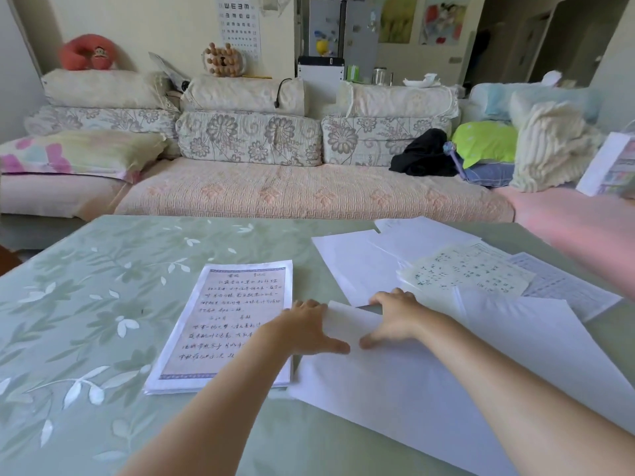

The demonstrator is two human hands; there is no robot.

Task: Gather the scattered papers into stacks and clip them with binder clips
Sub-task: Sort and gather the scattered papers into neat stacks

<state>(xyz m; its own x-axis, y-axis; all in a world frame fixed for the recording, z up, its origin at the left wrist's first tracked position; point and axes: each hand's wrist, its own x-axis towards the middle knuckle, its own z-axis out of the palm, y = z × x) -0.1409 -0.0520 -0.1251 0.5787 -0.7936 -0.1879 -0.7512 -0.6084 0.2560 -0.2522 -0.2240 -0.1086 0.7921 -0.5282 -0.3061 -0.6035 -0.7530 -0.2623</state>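
Observation:
A neat stack of papers (223, 324), topped by a sheet of handwritten calligraphy, lies on the green tablecloth (86, 304). To its right a large blank white sheet (395, 383) lies askew. My left hand (305, 329) grips that sheet's far left corner, thumb on top. My right hand (395, 319) holds the same far edge just beside it, thumb also on the paper. Beyond them more scattered papers (464, 269) overlap: blank sheets, a cream handwritten page and a printed grid page. No binder clip shows.
A sofa (309, 190) with floral cushions runs along the table's far edge. A pink blurred shape (584, 228) intrudes at the right. A white booklet (608, 166) leans on the sofa's right end. The tablecloth's left half shows only its leaf pattern.

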